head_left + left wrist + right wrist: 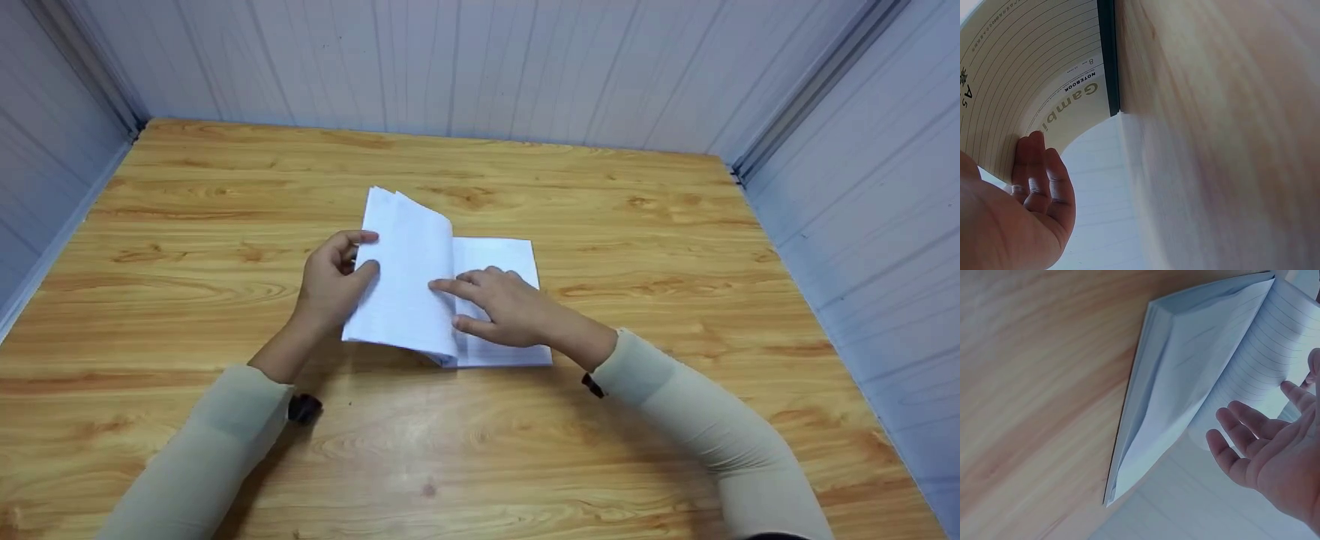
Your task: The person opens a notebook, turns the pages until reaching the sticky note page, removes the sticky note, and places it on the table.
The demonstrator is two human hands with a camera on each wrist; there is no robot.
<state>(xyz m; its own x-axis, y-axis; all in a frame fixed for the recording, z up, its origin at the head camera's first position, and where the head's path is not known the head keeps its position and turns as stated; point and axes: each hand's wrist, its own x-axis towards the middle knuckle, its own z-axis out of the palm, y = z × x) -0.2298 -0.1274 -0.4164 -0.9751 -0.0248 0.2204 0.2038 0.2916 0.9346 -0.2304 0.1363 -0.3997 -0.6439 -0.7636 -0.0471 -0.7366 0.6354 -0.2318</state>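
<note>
A notebook [405, 277] with lined white pages lies open on the wooden table. Its left part is lifted and curved, held at the outer edge by my left hand [334, 279], thumb on the page and fingers behind. In the left wrist view the cream cover [1067, 50] shows printed lines, the word NOTEBOOK and a dark spine. My right hand [510, 307] hovers over the right-hand pages [1196, 377], fingers spread, with the index fingertip at the raised page. In the right wrist view its fingers look straight to slightly bent and grip nothing.
The wood-grain table [480, 450] spreads around the notebook on all sides. White panelled walls [450, 67] stand at the back, left and right. A small black device [305, 409] sits at the left wrist, and another [592, 385] at the right.
</note>
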